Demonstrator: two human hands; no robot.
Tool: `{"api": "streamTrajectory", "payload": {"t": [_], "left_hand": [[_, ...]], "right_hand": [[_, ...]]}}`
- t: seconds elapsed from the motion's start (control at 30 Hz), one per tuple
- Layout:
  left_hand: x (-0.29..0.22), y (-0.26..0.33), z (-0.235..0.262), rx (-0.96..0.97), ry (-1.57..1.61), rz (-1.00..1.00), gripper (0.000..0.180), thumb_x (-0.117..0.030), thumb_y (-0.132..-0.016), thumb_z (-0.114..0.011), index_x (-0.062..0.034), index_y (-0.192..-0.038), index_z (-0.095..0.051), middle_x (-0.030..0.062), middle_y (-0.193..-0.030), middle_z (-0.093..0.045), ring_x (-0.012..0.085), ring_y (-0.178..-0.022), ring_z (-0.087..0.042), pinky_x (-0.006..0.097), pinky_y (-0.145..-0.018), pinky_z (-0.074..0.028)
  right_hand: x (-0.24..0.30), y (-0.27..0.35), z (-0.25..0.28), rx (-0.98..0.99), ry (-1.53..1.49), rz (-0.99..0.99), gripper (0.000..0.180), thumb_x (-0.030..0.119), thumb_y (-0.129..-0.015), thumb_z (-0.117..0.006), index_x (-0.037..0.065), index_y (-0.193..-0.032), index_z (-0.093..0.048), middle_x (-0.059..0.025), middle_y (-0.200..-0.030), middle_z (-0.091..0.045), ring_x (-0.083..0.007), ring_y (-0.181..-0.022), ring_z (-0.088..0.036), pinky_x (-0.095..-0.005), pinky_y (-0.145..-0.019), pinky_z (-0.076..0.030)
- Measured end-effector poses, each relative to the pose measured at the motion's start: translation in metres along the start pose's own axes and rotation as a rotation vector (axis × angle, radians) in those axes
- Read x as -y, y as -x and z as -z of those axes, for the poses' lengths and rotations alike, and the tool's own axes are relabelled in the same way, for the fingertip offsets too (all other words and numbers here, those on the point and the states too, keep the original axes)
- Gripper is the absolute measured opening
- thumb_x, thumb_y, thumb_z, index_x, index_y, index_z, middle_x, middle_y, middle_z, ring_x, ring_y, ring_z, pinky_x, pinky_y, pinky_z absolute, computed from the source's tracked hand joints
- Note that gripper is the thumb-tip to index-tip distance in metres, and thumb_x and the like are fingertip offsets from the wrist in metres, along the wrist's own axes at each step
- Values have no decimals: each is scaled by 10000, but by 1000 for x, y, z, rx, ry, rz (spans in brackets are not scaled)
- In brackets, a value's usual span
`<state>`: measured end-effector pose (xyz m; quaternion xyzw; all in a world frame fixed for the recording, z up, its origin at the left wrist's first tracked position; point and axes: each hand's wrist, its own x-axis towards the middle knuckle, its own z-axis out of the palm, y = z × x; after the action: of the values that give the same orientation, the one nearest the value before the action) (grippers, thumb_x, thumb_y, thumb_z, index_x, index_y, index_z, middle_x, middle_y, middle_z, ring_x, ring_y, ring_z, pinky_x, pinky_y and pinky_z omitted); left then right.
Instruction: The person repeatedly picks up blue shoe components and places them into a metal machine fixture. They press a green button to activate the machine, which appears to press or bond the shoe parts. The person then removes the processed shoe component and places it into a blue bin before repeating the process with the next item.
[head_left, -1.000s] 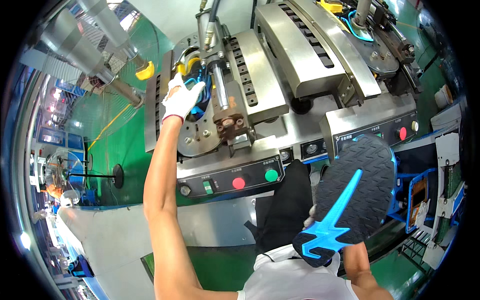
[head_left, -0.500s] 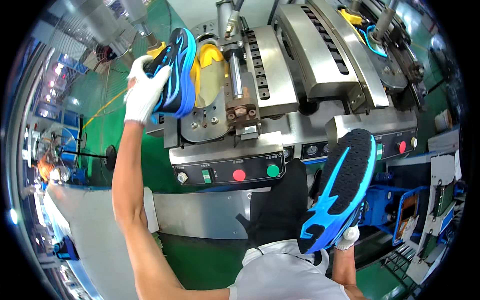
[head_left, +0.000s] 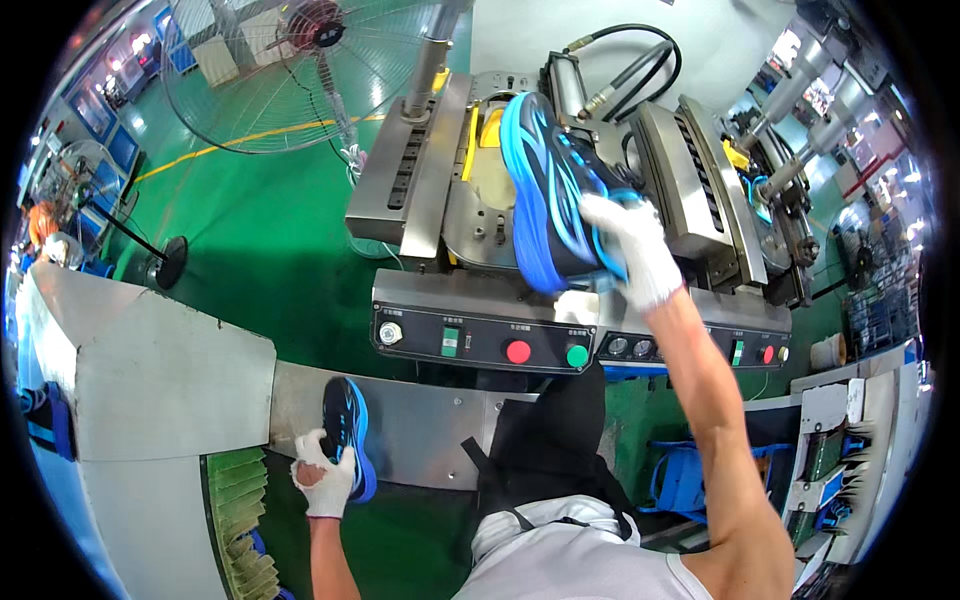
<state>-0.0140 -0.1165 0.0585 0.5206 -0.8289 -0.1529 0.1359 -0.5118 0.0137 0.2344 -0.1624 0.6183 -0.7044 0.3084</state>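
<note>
In the head view, we see a steel pressing machine with a yellow pad (head_left: 490,128) on its bed and a black hose (head_left: 672,48) looping behind. Along its front runs a black control panel (head_left: 480,338) with a red button (head_left: 518,352) and a green button (head_left: 577,355). A wire-caged fan (head_left: 315,25) stands at upper left over the green floor (head_left: 240,210), and a blue frame (head_left: 685,475) sits low on the right.

Our gloved right hand (head_left: 640,245) grips a black-and-blue sports shoe (head_left: 550,190), held tilted in front of the machine bed, toe toward the top. Our gloved left hand (head_left: 325,480) grips a second black-and-blue shoe (head_left: 350,440) in front of the steel plate (head_left: 420,420); we cannot tell whether that shoe touches the plate.

The right-hand shoe blocks part of the bed, and our right forearm crosses the machine's right-hand front. The right glove and the shoe's heel are blurred, so the fingertips are hard to make out. The left glove covers part of its shoe. The fan's top is cut off, and the far edges curve into the dark rim.
</note>
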Motion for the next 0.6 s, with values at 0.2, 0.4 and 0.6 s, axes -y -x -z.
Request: {"api": "streamTrajectory", "payload": {"t": [0.2, 0.4, 0.6], "left_hand": [[48, 44, -39, 59, -43, -45, 570, -275, -722, -870, -100, -1213, -640, 164, -1179, -605, 380, -1063, -651, 536, -883, -530], [61, 45, -44, 85, 41, -62, 568, -231, -699, -898, -81, -1188, -653, 192, -1144, -617, 402, -1028, -637, 524, -850, -541], [51, 37, -53, 41, 10, -23, 529, -209, -724, -868, -85, -1188, -645, 178, -1125, -606, 390, -981, -642, 523, -828, -535]], "right_hand": [[16, -187, -54, 49, 275, -213, 277, 216, -888, -815, 69, -1087, -693, -95, -1030, -718, -226, -832, -701, -404, -716, -604], [-64, -260, -83, -230, 1210, -8, 385, 257, -792, -803, -14, -1065, -788, -213, -1160, -767, -335, -1103, -739, -405, -942, -575], [-89, -296, -81, -400, 1435, 206, 635, 527, -781, -759, -2, -1131, -785, -220, -1167, -768, -324, -1104, -743, -393, -971, -566]]}}
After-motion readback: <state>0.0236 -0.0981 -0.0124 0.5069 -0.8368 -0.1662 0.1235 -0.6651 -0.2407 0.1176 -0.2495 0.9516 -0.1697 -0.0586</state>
